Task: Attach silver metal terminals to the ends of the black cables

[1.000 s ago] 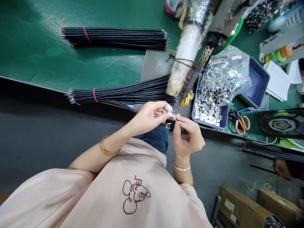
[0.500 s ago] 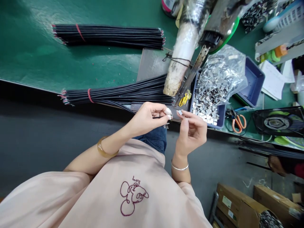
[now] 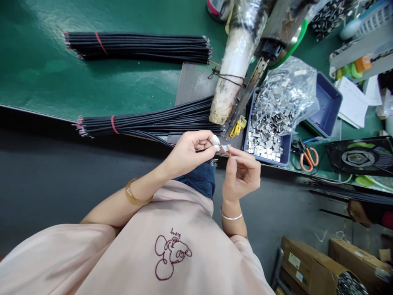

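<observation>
My left hand (image 3: 194, 150) is closed in a pinch, with white coverings on its fingertips; what it holds is too small to make out. Facing it, my right hand (image 3: 242, 172) pinches a small silver metal shell (image 3: 225, 147) right at the left fingertips. Whether the shell touches anything in the left hand, I cannot tell. Just behind the hands lies a bundle of black cables (image 3: 159, 121), tied with a red band, its right-hand ends fanned out. A few small metal pieces (image 3: 213, 162) show below my left fingers. To the right, a blue bin (image 3: 286, 151) holds many loose silver shells (image 3: 267, 135).
A second black cable bundle (image 3: 138, 47) lies farther back on the green table (image 3: 37, 73). A wrapped white tube (image 3: 229, 73) and a soldering iron (image 3: 250, 92) slant over the work spot. Orange-handled pliers (image 3: 308, 159) and a fan (image 3: 359, 157) stand at right.
My right hand has moved left with the silver shell, closing the gap to my left fingertips. The left hand has shifted only slightly.
</observation>
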Demonstrator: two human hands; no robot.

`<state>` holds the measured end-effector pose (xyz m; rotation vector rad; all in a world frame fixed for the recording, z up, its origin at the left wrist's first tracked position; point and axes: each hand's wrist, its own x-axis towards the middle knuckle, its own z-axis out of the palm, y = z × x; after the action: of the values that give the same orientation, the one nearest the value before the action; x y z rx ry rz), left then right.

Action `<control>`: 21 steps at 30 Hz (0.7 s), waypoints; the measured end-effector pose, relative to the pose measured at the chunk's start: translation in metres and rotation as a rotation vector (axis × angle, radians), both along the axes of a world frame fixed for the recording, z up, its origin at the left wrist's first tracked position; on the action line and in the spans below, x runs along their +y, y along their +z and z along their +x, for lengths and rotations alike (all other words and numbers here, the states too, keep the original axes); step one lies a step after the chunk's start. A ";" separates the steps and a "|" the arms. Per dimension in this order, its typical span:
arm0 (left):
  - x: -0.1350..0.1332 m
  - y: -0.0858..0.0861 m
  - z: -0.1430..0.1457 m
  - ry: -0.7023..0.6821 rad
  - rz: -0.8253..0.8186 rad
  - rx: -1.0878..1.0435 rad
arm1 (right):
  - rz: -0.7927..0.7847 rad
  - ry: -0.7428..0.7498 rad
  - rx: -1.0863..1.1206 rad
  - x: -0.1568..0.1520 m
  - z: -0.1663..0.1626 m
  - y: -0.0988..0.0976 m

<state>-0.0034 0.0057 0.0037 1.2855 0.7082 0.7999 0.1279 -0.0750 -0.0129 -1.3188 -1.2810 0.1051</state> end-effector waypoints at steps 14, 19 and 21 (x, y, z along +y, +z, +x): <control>0.002 -0.001 0.003 0.042 -0.063 0.000 | 0.061 -0.107 -0.487 0.002 0.003 -0.008; 0.001 -0.003 0.006 0.062 -0.025 0.036 | 0.021 -0.083 -0.385 0.005 0.008 -0.008; 0.001 -0.004 0.007 0.077 -0.007 0.051 | -0.014 -0.082 -0.363 0.006 0.009 -0.005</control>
<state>0.0038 0.0068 -0.0006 1.2819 0.8047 0.8287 0.1373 -0.0685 -0.0184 -1.4441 -1.5285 -0.1914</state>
